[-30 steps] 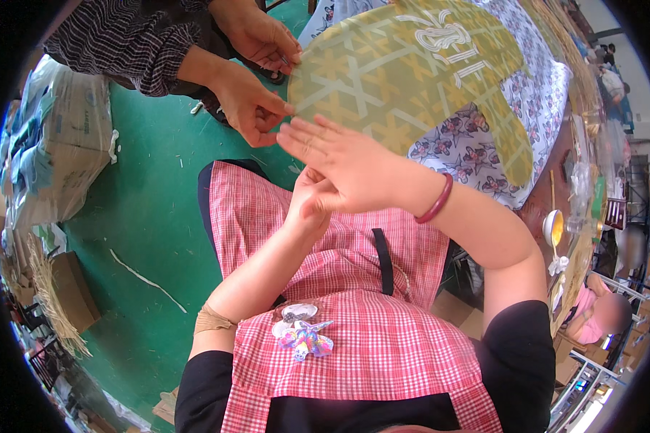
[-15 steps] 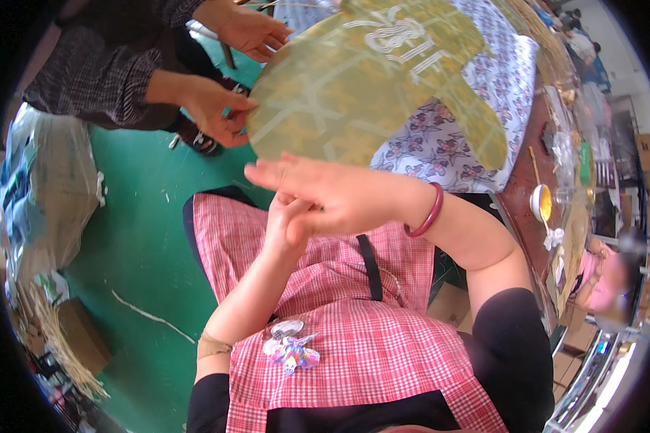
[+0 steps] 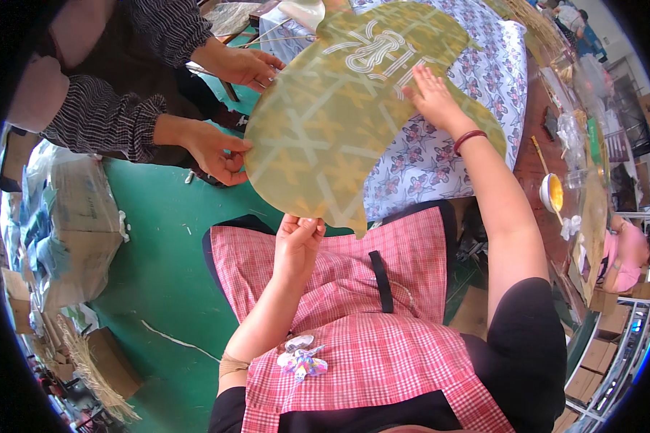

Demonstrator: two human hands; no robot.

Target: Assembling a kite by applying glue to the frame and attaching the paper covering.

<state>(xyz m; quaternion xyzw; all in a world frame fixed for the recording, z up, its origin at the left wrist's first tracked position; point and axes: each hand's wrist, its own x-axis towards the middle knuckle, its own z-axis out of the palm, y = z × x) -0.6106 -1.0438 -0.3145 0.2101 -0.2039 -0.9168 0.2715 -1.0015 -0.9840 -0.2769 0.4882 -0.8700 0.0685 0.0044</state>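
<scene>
A large yellow-green patterned sheet (image 3: pixel 318 137) with a rounded, cut-out outline and a white line design spreads in front of me. My left hand (image 3: pixel 300 238) is closed, pinching its near edge between thumb and fingers. On the sheet's right part, beside the white design, my right hand (image 3: pixel 435 97) lies with its fingers straight and slightly apart, gripping nothing. Another person's hands (image 3: pixel 213 151) are at the sheet's left edge, one of them touching it. Beneath the sheet is a white cloth with purple flowers (image 3: pixel 419 169).
The cloth covers part of a reddish-brown table (image 3: pixel 531 216), where a white bowl with yellow contents (image 3: pixel 551 193) and a stick stands at the right. A large plastic-wrapped bundle (image 3: pixel 83 224) sits on the green floor at the left. Cardboard boxes (image 3: pixel 599 361) are stacked at the lower right.
My hands, together in front of the sheet before, have come apart. The left now grips the near edge; the right has moved away and to the right onto the sheet.
</scene>
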